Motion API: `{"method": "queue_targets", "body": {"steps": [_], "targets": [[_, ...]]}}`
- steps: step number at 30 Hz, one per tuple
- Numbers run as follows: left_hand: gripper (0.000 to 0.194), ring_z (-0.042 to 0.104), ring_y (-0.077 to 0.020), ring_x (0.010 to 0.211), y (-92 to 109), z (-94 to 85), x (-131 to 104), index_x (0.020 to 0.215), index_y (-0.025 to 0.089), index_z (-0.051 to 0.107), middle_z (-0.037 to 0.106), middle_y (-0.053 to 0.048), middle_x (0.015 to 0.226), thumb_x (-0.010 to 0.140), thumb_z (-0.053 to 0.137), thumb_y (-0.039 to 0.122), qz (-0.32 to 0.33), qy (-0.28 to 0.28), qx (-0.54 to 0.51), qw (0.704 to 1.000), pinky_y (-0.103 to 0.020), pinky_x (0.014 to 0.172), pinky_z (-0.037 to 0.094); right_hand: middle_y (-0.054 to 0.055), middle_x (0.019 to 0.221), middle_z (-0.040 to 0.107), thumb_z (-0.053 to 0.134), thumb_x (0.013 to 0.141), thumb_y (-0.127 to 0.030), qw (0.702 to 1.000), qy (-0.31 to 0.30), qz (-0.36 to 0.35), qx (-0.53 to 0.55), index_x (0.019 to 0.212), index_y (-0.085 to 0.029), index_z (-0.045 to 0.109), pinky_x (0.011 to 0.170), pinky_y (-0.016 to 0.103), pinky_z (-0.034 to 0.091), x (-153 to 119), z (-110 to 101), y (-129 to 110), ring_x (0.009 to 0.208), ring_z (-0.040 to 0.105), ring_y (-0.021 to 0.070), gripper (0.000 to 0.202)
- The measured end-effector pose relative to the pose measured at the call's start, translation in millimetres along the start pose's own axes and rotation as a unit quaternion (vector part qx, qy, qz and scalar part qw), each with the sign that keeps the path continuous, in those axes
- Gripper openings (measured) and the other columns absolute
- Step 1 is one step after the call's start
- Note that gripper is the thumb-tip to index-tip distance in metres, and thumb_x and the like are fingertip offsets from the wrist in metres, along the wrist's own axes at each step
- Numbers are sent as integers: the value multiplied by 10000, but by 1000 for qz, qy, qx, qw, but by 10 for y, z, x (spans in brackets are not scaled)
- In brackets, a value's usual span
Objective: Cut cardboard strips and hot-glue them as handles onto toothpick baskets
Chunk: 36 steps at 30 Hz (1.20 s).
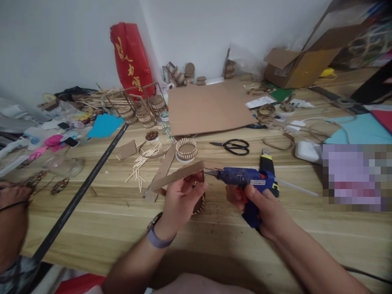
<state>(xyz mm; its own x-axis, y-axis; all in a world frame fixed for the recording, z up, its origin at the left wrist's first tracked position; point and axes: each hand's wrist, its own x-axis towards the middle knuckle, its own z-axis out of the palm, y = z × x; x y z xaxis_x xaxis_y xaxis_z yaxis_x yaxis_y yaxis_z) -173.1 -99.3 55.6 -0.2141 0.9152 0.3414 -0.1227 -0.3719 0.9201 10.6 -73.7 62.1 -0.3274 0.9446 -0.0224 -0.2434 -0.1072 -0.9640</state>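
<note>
My left hand (180,200) pinches a bent brown cardboard strip (180,173), which angles down at its right end. Below the strip, partly hidden by my fingers, is a small round piece edged with pale sticks (200,203); whether it is joined to the strip I cannot tell. A blue hot glue gun (239,176) is gripped in my right hand (266,208), fingers around its handle by the red trigger. Its nozzle points left and meets or nearly meets the strip's right end. Just beyond the strip stands a round stick-sided ring (186,149).
Black scissors (235,147) and a yellow-black utility knife (268,163) lie beyond the glue gun. Loose sticks (142,163), a dish of brown balls (152,135) and a large cardboard sheet (208,106) are further off. Another person's arm (14,220) rests at left.
</note>
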Motion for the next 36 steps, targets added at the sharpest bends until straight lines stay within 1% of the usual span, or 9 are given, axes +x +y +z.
{"method": "queue_targets", "body": {"steps": [4, 9, 14, 17, 22, 27, 32, 36], "targets": [[180, 699, -155, 843, 8, -1, -13, 957, 237, 750, 751, 3, 895, 798, 833, 256, -6, 9, 4, 1000, -268, 774, 575, -19, 565, 478, 771, 644, -794, 999, -1, 28, 20, 653, -215, 596, 458, 281, 321, -13, -30, 31, 508, 410, 123, 605], [189, 703, -154, 832, 13, 3, -4, 954, 242, 755, 754, 0, 887, 792, 846, 281, 3, 13, 8, 1000, -267, 758, 586, -18, 556, 465, 759, 625, -820, 1000, 15, 26, 4, 603, -228, 549, 460, 284, 346, -15, -40, 44, 517, 408, 131, 629], [207, 700, -135, 817, 40, 9, 16, 1002, 245, 767, 754, 6, 886, 806, 830, 229, 19, 0, -5, 1000, -232, 736, 573, -21, 551, 442, 763, 621, -818, 999, 7, 32, 7, 574, -227, 520, 467, 271, 349, -17, -44, 38, 529, 409, 130, 640], [190, 696, -131, 807, 58, 13, 23, 988, 237, 768, 753, 6, 884, 807, 819, 209, 22, -1, -3, 1000, -226, 723, 567, -18, 563, 445, 762, 606, -830, 999, 9, 43, 4, 582, -229, 526, 455, 269, 333, -18, -52, 44, 529, 399, 130, 647], [223, 697, -137, 793, 78, 23, 35, 995, 234, 765, 750, 6, 851, 784, 838, 216, 28, 8, 8, 1000, -241, 725, 576, -13, 570, 448, 757, 618, -828, 999, 6, 44, -4, 587, -230, 511, 463, 272, 323, -19, -60, 60, 537, 402, 134, 647], [246, 704, -128, 782, 88, 33, 38, 988, 257, 754, 755, 22, 845, 770, 862, 222, 50, 28, 6, 998, -235, 710, 584, -14, 548, 453, 756, 611, -832, 998, 13, 54, -6, 614, -236, 534, 477, 281, 311, -31, -73, 96, 541, 404, 142, 636], [265, 702, -137, 787, 77, 25, 25, 986, 254, 749, 749, 19, 843, 756, 881, 256, 40, 41, -4, 998, -253, 713, 588, -7, 549, 484, 748, 646, -816, 998, 10, 65, -15, 617, -236, 532, 476, 287, 273, -33, -100, 164, 526, 386, 133, 620], [270, 696, -133, 796, 69, 13, 22, 991, 256, 750, 746, 21, 850, 757, 885, 255, 32, 42, -18, 998, -248, 719, 583, -20, 532, 457, 762, 631, -812, 998, 7, 63, -15, 605, -231, 525, 488, 288, 280, -22, -100, 184, 517, 384, 126, 628]]}}
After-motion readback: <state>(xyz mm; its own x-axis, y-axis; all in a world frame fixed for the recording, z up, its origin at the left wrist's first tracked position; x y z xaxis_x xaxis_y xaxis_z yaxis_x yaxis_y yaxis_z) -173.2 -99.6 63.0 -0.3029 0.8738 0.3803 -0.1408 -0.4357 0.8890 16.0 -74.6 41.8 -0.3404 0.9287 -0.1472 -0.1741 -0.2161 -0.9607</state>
